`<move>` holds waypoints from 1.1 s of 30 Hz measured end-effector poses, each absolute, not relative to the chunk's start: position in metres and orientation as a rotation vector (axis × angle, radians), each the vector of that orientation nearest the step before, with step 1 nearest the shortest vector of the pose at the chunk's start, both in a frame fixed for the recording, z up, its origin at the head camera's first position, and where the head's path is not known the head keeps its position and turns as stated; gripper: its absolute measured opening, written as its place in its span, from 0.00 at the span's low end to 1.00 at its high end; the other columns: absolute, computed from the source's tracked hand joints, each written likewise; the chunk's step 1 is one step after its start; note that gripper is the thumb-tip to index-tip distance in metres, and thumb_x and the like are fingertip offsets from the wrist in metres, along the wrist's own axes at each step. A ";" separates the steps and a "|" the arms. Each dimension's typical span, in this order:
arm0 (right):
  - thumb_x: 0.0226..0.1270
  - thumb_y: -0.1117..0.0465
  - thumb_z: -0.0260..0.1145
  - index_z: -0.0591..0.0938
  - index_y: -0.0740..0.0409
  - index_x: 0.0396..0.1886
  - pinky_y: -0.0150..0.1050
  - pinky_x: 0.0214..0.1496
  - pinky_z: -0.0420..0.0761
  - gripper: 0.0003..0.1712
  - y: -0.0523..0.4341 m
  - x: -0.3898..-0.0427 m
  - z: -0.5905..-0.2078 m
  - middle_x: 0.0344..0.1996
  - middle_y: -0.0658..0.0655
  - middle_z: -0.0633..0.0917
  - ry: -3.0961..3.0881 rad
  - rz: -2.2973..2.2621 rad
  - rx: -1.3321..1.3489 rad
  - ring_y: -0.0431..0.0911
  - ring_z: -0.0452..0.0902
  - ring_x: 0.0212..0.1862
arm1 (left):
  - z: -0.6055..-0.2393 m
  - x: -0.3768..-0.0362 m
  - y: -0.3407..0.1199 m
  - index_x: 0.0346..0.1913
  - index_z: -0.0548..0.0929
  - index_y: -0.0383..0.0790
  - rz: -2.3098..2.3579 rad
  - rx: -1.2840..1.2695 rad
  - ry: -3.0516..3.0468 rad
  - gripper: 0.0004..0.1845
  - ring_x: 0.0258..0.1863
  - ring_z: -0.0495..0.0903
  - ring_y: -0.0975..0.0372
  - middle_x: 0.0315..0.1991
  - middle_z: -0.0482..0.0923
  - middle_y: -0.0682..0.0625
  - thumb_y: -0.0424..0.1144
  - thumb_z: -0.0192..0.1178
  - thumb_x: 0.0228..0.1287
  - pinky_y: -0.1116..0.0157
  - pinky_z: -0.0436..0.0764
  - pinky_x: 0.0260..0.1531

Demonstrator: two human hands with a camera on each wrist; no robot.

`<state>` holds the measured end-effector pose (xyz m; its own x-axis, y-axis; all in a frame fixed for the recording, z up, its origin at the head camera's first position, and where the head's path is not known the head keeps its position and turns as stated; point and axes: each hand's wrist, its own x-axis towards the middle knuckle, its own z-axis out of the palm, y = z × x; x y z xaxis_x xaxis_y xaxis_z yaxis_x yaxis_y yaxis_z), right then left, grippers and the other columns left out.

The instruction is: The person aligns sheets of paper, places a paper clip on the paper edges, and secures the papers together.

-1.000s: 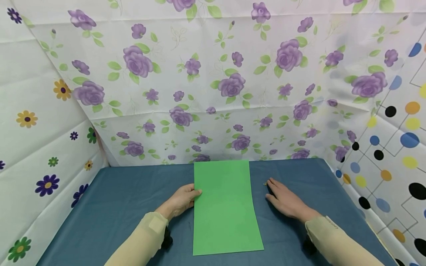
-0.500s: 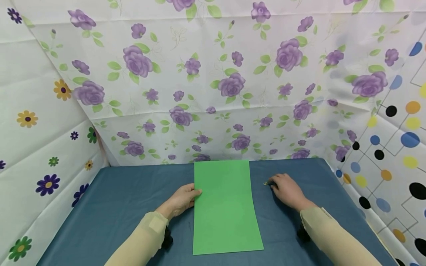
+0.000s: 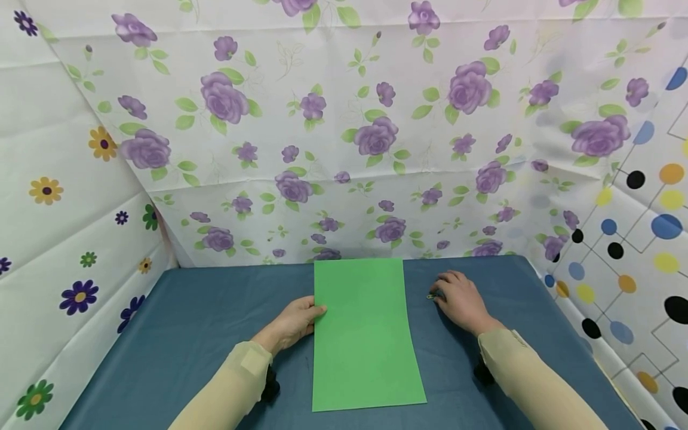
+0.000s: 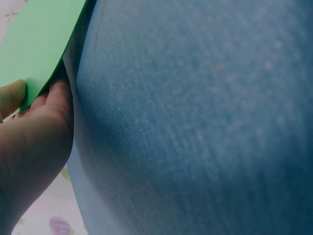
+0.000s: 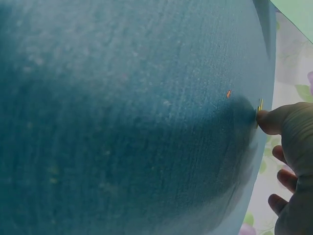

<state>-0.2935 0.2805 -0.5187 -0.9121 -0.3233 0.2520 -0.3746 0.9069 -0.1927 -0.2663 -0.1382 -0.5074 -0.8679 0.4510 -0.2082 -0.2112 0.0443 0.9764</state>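
The left hand [image 3: 292, 322] pinches the left edge of a green sheet of card [image 3: 365, 334], thumb on top and fingers underneath. This grip also shows in the left wrist view, where the card [image 4: 41, 39] slants over the cloth. To the right of the card, the right hand [image 3: 461, 300] has its fingers curled and pinches a small, thin gold-coloured metal piece [image 3: 430, 297], like a paper clip, close over the table. In the right wrist view, the thumb tip lies against the gold piece [image 5: 260, 105]; its far side is hidden.
A blue cloth [image 3: 215, 304] covers the table. Behind it hangs a white sheet with purple flowers [image 3: 322, 149]. Patterned sheets also enclose the left side [image 3: 54, 239] and the right side [image 3: 645, 257]. A small orange speck [image 5: 228, 94] shows on the cloth.
The right hand has gone from flat, extended fingers beside the gold piece to fingers curled at it, with the wrist shifted slightly left. The left hand and card look unchanged.
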 end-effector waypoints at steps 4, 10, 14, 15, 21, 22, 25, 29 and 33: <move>0.68 0.60 0.74 0.87 0.50 0.44 0.68 0.66 0.67 0.07 0.281 -0.295 -0.519 0.63 0.65 0.79 -2.866 0.351 0.523 0.65 0.65 0.70 | -0.507 -0.266 -0.138 0.68 0.70 0.27 1.873 0.246 1.863 0.19 0.55 0.82 0.51 0.59 0.80 0.39 0.34 0.48 0.83 0.55 0.83 0.53; 0.68 0.61 0.74 0.87 0.49 0.43 0.69 0.66 0.67 0.06 0.281 -0.298 -0.519 0.63 0.65 0.79 -2.886 0.376 0.529 0.66 0.65 0.69 | -0.507 -0.266 -0.138 0.68 0.71 0.27 1.871 0.241 1.869 0.19 0.55 0.82 0.51 0.58 0.80 0.39 0.35 0.48 0.83 0.55 0.83 0.53; 0.69 0.60 0.73 0.86 0.48 0.42 0.69 0.65 0.67 0.05 0.282 -0.299 -0.519 0.62 0.65 0.79 -2.896 0.388 0.532 0.66 0.65 0.69 | -0.507 -0.266 -0.138 0.68 0.71 0.28 1.872 0.241 1.869 0.19 0.55 0.82 0.50 0.59 0.80 0.38 0.35 0.48 0.83 0.55 0.83 0.53; 0.69 0.60 0.73 0.86 0.48 0.42 0.69 0.65 0.67 0.05 0.282 -0.299 -0.519 0.62 0.64 0.79 -2.898 0.392 0.533 0.66 0.65 0.69 | -0.508 -0.266 -0.138 0.68 0.70 0.28 1.873 0.242 1.869 0.19 0.56 0.82 0.50 0.59 0.80 0.38 0.35 0.48 0.83 0.55 0.83 0.53; 0.70 0.61 0.72 0.86 0.48 0.41 0.68 0.64 0.68 0.03 0.283 -0.299 -0.520 0.61 0.64 0.79 -2.906 0.416 0.534 0.66 0.66 0.68 | -0.508 -0.266 -0.138 0.69 0.70 0.28 1.872 0.234 1.869 0.20 0.56 0.82 0.51 0.59 0.80 0.39 0.35 0.48 0.84 0.55 0.83 0.53; 0.70 0.61 0.72 0.86 0.49 0.41 0.68 0.64 0.69 0.03 0.283 -0.299 -0.520 0.61 0.65 0.79 -2.905 0.416 0.534 0.66 0.66 0.68 | -0.508 -0.266 -0.138 0.69 0.70 0.28 1.872 0.231 1.869 0.20 0.56 0.82 0.51 0.59 0.80 0.39 0.35 0.48 0.84 0.55 0.83 0.53; 0.71 0.61 0.72 0.86 0.50 0.40 0.67 0.63 0.71 0.02 0.282 -0.299 -0.519 0.60 0.65 0.80 -2.900 0.411 0.536 0.65 0.68 0.67 | -0.508 -0.267 -0.138 0.69 0.70 0.28 1.873 0.227 1.868 0.20 0.56 0.82 0.51 0.59 0.80 0.39 0.35 0.48 0.84 0.55 0.83 0.53; 0.70 0.62 0.71 0.85 0.51 0.39 0.66 0.61 0.72 0.02 0.280 -0.298 -0.518 0.59 0.64 0.81 -2.890 0.405 0.539 0.65 0.69 0.65 | -0.509 -0.267 -0.138 0.69 0.70 0.28 1.875 0.225 1.869 0.20 0.56 0.82 0.51 0.59 0.80 0.39 0.35 0.48 0.83 0.55 0.83 0.53; 0.70 0.62 0.72 0.85 0.52 0.38 0.65 0.61 0.73 0.02 0.279 -0.298 -0.519 0.56 0.63 0.82 -2.865 0.374 0.551 0.63 0.71 0.63 | -0.509 -0.267 -0.138 0.68 0.70 0.28 1.877 0.223 1.868 0.19 0.56 0.82 0.50 0.59 0.80 0.39 0.35 0.48 0.83 0.55 0.83 0.53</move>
<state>-0.2984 0.2788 -0.5188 -0.9105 -0.3363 0.2406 -0.3868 0.8985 -0.2078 -0.2666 -0.1378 -0.5092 -0.8717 0.4401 -0.2156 -0.2177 0.0465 0.9749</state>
